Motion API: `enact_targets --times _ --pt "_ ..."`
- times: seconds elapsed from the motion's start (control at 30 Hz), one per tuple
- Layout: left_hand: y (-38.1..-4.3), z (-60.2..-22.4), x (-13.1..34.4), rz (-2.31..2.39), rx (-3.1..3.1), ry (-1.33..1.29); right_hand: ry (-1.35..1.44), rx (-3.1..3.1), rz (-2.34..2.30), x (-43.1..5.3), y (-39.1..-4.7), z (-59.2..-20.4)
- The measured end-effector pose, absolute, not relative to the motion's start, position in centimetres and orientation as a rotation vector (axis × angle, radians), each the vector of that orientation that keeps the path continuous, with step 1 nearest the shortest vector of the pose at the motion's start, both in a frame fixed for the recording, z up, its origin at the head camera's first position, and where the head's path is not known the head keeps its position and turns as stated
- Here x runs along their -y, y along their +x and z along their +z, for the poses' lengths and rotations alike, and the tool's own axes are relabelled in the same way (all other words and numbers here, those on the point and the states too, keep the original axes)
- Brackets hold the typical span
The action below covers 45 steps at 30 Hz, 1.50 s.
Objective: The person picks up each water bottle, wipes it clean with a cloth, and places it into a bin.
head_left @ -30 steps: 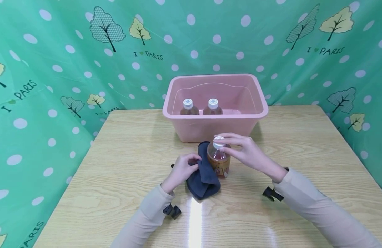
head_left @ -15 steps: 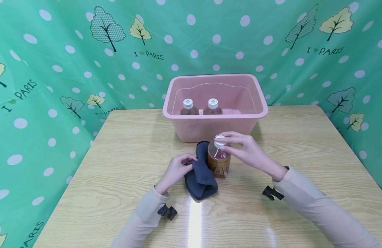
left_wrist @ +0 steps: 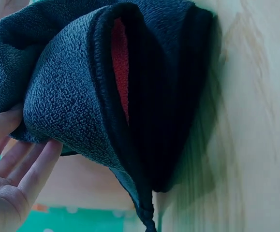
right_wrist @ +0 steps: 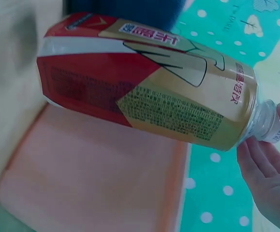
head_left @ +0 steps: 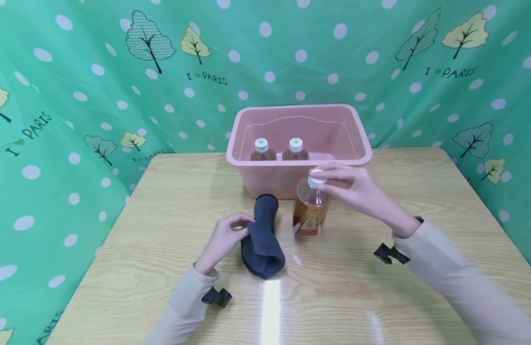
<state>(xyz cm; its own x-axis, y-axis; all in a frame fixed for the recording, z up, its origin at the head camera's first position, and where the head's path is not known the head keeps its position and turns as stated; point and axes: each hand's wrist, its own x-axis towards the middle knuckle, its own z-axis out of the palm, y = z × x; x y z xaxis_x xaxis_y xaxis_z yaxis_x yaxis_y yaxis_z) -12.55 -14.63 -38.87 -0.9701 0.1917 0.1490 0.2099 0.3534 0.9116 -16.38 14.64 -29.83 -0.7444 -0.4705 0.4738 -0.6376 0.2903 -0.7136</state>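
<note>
My right hand (head_left: pixel 349 189) grips a drink bottle (head_left: pixel 310 208) by its white cap, in front of the pink bin. In the right wrist view the bottle (right_wrist: pixel 144 82) has a red and gold label, and my fingers close round its cap and neck. My left hand (head_left: pixel 224 237) pinches a folded dark grey cloth (head_left: pixel 263 239) on the table, left of the bottle. The left wrist view shows the thumb and fingers on a fold of the fuzzy cloth (left_wrist: pixel 67 82), with a red patch inside the fold.
Behind the hands stands the pink bin (head_left: pixel 282 177). Inside it, toward the left, are two capped bottles, a left one (head_left: pixel 262 152) and a right one (head_left: pixel 295 152). A green patterned curtain (head_left: pixel 300 52) hangs behind the wooden table (head_left: pixel 170 201).
The bottle has come up off the table in my right hand and moved right, toward the bin. My left hand has drawn the cloth left, away from the bottle.
</note>
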Motion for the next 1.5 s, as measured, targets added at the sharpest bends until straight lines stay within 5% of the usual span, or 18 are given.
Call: enact_targets --times 0.37,1.0,1.5 --pt "-11.3 -35.9 15.8 -1.696 2.599 -0.304 0.892 2.525 1.442 -15.8 -17.3 -24.6" --pt "-12.1 -37.6 17.8 -1.713 2.566 -0.279 0.674 2.422 1.709 -17.0 -19.3 -15.7" --pt "-12.4 -37.9 18.7 -1.684 2.603 -0.290 0.504 2.591 1.558 -18.2 -23.3 -14.3"
